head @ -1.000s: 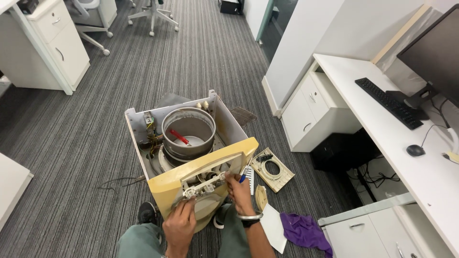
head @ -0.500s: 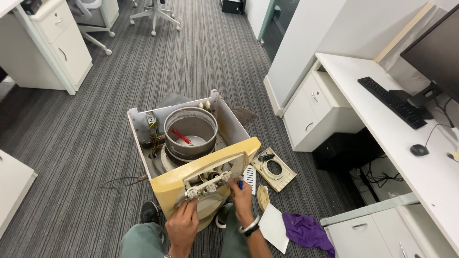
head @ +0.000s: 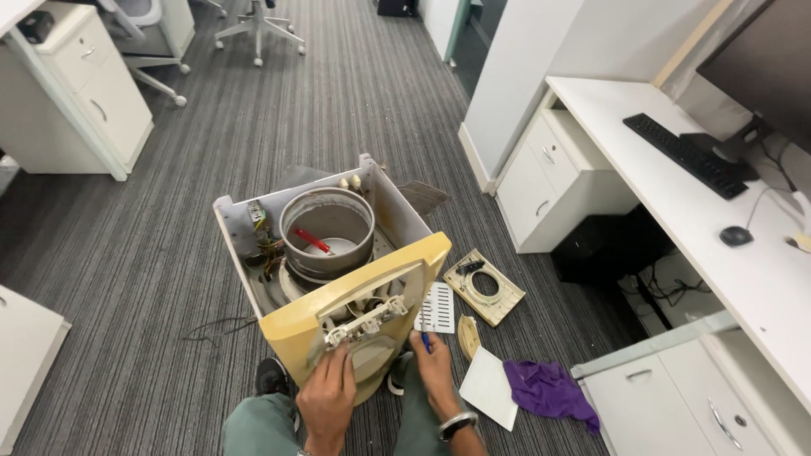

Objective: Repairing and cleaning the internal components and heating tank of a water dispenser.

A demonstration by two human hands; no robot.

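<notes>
A dismantled appliance stands on the carpet: a white open housing (head: 236, 221) with a grey metal drum (head: 328, 228) inside and a red-handled tool (head: 312, 241) lying in the drum. Its yellowed front panel (head: 359, 295) leans toward me with a white switch bracket (head: 365, 321) on its inner face. My left hand (head: 328, 397) presses on the panel's lower part below the bracket. My right hand (head: 435, 365) holds a small blue-tipped tool (head: 426, 341) at the panel's right edge. A bracelet sits on that wrist.
On the floor to the right lie a white vent grille (head: 437, 307), a beige square plate with a round hole (head: 484, 285), a white sheet (head: 490, 387) and a purple cloth (head: 549, 390). A white desk (head: 718, 245) with keyboard, mouse and drawers stands right. Cabinets and chairs stand at the left and back.
The view has shifted slightly. My left hand has moved up onto the panel, and my right hand has stayed at the panel's right edge.
</notes>
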